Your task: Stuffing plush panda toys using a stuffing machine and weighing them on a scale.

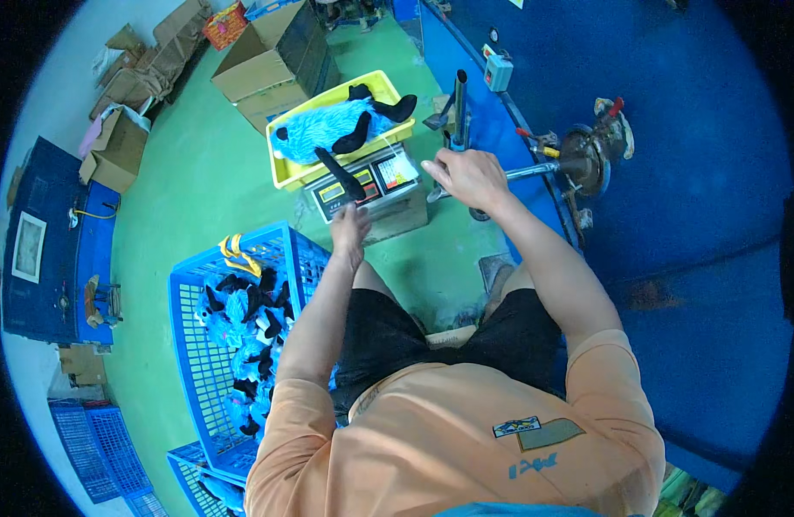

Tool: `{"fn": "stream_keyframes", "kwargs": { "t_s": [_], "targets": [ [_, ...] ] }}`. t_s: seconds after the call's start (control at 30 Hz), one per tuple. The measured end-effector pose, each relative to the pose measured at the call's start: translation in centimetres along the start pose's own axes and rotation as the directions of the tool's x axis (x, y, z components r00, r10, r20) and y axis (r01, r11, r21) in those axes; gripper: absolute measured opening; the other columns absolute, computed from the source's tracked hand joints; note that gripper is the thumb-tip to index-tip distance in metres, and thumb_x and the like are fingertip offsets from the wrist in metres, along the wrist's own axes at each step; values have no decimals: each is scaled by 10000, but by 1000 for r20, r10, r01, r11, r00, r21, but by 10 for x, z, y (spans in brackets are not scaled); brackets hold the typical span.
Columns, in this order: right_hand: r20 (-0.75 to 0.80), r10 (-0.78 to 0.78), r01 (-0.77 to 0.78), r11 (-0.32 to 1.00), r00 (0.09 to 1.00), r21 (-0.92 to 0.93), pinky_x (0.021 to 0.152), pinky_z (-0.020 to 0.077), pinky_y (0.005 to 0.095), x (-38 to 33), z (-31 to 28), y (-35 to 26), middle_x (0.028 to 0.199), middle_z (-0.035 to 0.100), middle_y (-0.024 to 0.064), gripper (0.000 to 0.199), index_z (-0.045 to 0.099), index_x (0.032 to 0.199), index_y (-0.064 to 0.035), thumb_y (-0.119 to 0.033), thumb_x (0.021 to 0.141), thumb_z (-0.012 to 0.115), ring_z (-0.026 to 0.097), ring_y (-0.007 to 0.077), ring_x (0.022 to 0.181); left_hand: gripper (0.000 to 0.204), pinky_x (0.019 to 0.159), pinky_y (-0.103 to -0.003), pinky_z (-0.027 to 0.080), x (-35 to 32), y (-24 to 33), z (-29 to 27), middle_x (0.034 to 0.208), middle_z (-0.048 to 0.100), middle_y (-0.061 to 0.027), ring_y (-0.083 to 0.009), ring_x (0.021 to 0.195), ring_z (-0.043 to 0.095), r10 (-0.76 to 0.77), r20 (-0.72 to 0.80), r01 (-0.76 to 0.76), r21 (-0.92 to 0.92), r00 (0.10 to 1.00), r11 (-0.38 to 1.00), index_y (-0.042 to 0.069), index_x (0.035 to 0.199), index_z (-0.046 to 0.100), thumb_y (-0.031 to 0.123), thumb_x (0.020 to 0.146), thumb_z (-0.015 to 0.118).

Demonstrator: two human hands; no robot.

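Left hand [351, 231] hides scale [367, 185] edge

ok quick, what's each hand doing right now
Left hand: closed on a black limb of the blue plush toy.
Right hand: fingers curled over the metal pipe.

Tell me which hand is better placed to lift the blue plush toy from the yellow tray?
Probably the left. The left hand is at the black limb hanging from the blue plush toy in the yellow tray. The right hand is farther right, on the metal pipe.
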State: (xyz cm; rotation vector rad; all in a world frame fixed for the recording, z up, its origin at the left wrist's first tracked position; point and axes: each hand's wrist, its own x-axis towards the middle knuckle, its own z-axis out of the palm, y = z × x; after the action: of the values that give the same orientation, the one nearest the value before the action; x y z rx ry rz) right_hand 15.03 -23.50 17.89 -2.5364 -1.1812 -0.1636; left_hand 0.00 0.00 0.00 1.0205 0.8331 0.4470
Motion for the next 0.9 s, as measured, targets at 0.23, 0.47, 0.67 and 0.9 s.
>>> {"fn": "stream_keyframes", "kwargs": {
  "t_s": [0.23, 0.47, 0.67, 0.9],
  "targets": [
    [-4, 19, -19, 1000, 1000, 11, 652, 513, 556, -9, -3, 3, 739, 695, 197, 490, 661, 861, -48, -460, 1021, 450, 656, 446, 674, 397, 758, -307, 548, -73, -28, 33, 1111, 676, -158, -225, 874, 671, -162, 68, 156, 86, 984, 984, 11, 1318, 526, 278, 1025, 547],
    [-103, -55, 53, 998, 993, -21, 606, 490, 552, -9, 6, 1, 724, 687, 195, 440, 643, 863, -59, -421, 1031, 456, 632, 460, 644, 392, 736, -261, 549, -108, -36, 53, 1110, 677, -166, -176, 851, 662, -191, 267, 166, 113, 945, 980, -10, 1313, 530, 247, 1022, 583],
    [-26, -13, 11, 998, 1000, -66, 634, 497, 562, -10, 6, -5, 749, 699, 210, 459, 644, 866, -58, -419, 1040, 420, 647, 461, 671, 353, 719, -258, 544, -111, -44, 65, 1079, 681, -144, -165, 830, 649, -179, 296, 157, 97, 938, 983, -7, 1301, 550, 200, 1016, 576],
    [-31, -63, 58, 986, 997, -156, 573, 497, 521, -17, 10, -5, 711, 692, 183, 397, 627, 860, -75, -400, 1026, 470, 641, 435, 614, 355, 704, -256, 526, -82, -37, 58, 1013, 674, -123, -154, 798, 622, -34, 136, 12, 161, 990, 987, -14, 1285, 578, 179, 987, 579]
  ]
}}
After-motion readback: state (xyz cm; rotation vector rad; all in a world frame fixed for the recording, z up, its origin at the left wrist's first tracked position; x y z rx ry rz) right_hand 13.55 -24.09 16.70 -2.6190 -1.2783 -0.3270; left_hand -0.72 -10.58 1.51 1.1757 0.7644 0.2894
